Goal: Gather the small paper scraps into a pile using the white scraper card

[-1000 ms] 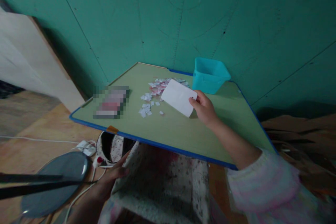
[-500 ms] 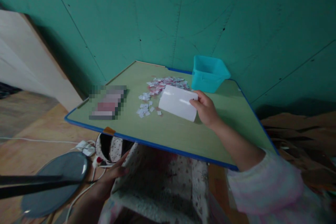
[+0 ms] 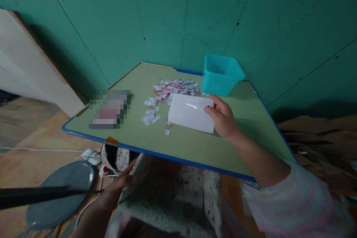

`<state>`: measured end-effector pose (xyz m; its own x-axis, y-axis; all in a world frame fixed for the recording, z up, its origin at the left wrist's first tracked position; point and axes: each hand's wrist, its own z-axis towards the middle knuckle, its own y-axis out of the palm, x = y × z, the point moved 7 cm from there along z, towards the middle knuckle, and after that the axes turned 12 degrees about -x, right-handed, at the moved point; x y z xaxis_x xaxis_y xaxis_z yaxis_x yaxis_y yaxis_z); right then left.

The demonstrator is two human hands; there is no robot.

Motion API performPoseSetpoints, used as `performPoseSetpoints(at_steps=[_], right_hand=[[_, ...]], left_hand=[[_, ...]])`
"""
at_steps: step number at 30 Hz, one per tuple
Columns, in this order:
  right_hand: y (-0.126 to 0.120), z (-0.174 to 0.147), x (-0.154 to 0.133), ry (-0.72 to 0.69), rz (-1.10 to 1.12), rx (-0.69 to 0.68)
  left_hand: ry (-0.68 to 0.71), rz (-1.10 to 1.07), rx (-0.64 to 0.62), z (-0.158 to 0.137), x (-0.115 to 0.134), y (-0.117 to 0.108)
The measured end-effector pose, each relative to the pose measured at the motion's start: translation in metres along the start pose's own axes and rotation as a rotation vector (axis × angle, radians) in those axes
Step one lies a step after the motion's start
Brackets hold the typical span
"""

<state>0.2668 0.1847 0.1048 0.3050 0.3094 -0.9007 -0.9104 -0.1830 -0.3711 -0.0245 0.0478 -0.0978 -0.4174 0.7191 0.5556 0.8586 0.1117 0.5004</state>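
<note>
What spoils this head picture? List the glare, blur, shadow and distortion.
Head view: dim, teal-tinted light; a glare streak crosses the white glossy card pinched by the right hand; a pixelated block hides something on the green blue-edged table; the pink fuzzy sleeve and left hand are soft; wall seams bow from wide-angle distortion; the teal plastic bin casts a faint shadow.

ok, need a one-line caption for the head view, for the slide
Right hand holds a white card on the green table beside paper scraps; left hand rests on patterned fabric below.

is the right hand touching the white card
Touching: the head view shows the right hand with thumb and fingers closed over the white card's right edge.
</note>
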Motion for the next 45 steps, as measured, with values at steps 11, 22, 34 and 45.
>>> performPoseSetpoints(at_steps=[11, 22, 34, 45], right_hand=[[-0.016, 0.0, -0.004, -0.03, -0.16, 0.108], [-0.029, -0.001, -0.008, -0.038, -0.252, 0.231], [0.013, -0.009, -0.007, -0.02, 0.022, -0.175], [0.001, -0.001, 0.003, -0.01, 0.099, -0.006]], left_hand=[[-0.034, -0.002, -0.028, -0.002, 0.0, 0.01], [0.148, 0.0, -0.022, -0.015, 0.003, 0.024], [0.057, 0.119, 0.007, 0.001, 0.007, 0.003], [-0.008, 0.082, -0.103, 0.008, 0.002, 0.001]])
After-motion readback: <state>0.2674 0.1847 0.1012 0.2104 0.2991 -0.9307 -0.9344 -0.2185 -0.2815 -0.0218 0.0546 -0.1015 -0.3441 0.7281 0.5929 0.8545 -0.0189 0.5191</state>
